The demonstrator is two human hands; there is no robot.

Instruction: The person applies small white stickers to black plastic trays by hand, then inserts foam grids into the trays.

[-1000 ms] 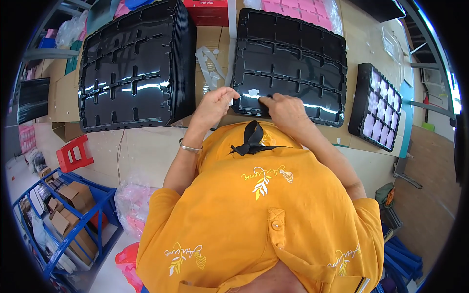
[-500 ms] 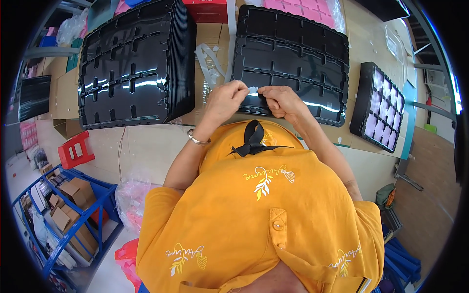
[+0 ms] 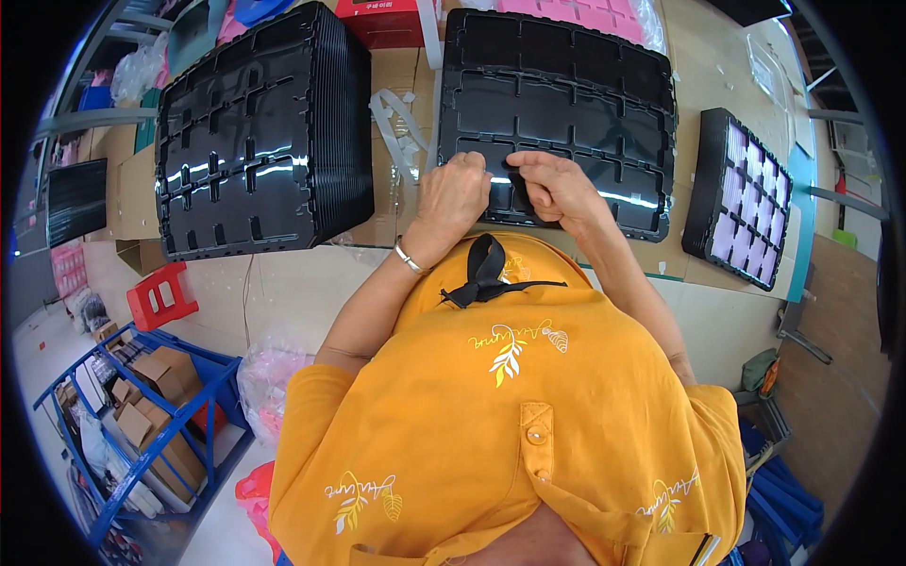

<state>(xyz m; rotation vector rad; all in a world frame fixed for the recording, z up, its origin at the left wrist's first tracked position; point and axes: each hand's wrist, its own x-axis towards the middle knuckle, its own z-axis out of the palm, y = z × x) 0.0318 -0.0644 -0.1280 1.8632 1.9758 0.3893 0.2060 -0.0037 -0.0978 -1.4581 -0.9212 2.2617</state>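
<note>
My left hand [image 3: 455,195] is closed above the near edge of the right-hand black tray stack [image 3: 557,113], its fingers curled together; whatever it may hold is hidden. Close beside it, my right hand [image 3: 563,191] has its index finger pointing left and its other fingers folded in. A small gap parts the two hands, and a bright reflection shows on the glossy tray there. What the right fingers may pinch cannot be made out. The top tray is divided into compartments by raised ridges.
A tall stack of black trays [image 3: 236,141] stands to the left. Pale strips [image 3: 400,132] lie between the stacks on cardboard. At right stands a smaller black tray stack [image 3: 741,200] with pale lilac compartments. A red box [image 3: 387,26], red stool [image 3: 160,296] and blue cart [image 3: 142,443] surround the table.
The small pale translucent piece between my fingertips no longer shows. My hands are slightly further apart at the fingertips, and the left fingers have curled in. The view has shifted slightly.
</note>
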